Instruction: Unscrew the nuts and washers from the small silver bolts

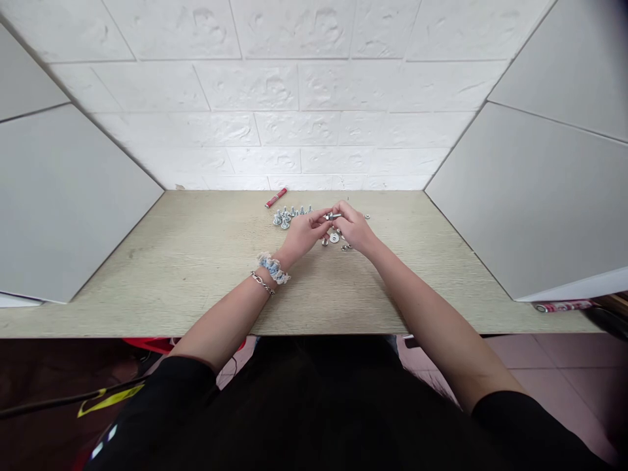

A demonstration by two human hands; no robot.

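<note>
A silver bolt (pixel 333 216) lies sideways between my two hands, above the tabletop. My left hand (pixel 305 230) pinches one end of it with the fingertips. The fingers of my right hand (pixel 353 224) are closed round the other end. Left of my hands, several bolts (pixel 284 217) stand on the table, seemingly with washers at their lower ends. Under and between my hands lie loose pieces, among them a flat washer (pixel 334 238) and small metal parts (pixel 346 248). Part of this loose pile is hidden by my right hand.
A red tube-shaped object (pixel 276 197) lies near the back wall (pixel 324 131). One small nut (pixel 367 216) sits right of my hands. Grey panels (pixel 73 196) flank the wooden table (pixel 196 281) on both sides. At the right front edge rests another red tube (pixel 564 306).
</note>
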